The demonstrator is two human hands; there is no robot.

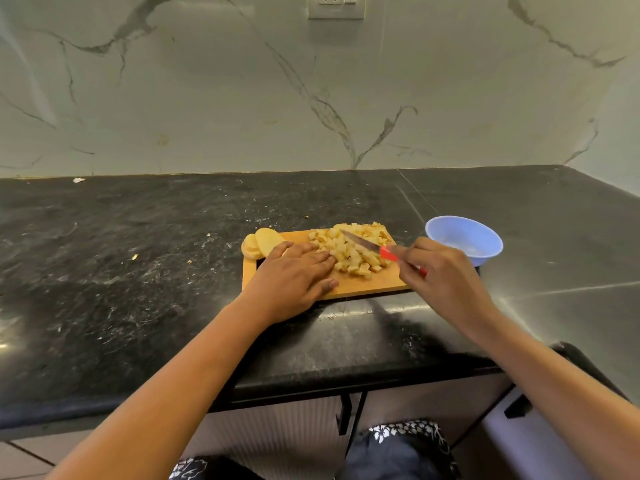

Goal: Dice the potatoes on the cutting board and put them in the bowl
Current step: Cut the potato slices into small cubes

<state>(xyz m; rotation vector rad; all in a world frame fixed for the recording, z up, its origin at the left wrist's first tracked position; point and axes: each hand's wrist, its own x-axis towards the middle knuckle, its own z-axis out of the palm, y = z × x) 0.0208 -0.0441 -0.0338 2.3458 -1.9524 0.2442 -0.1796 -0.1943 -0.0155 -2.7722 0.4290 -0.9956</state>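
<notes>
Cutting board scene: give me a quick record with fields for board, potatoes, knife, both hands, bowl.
board: wooden cutting board on the black counter
diced: diced potato pile mid-board
uncut: potato slices at the board's far left corner
left grip: left hand flat on the board, fingers against the pile
right grip: right hand holds the knife by its red handle, blade over the pile
bowl: blue bowl right of the board, no potato visible inside

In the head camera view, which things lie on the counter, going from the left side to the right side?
From the left: white scrap → potato slices → pile of diced potato → blue bowl. The left hand, right hand and knife overlap these, so I leave them out.
</notes>
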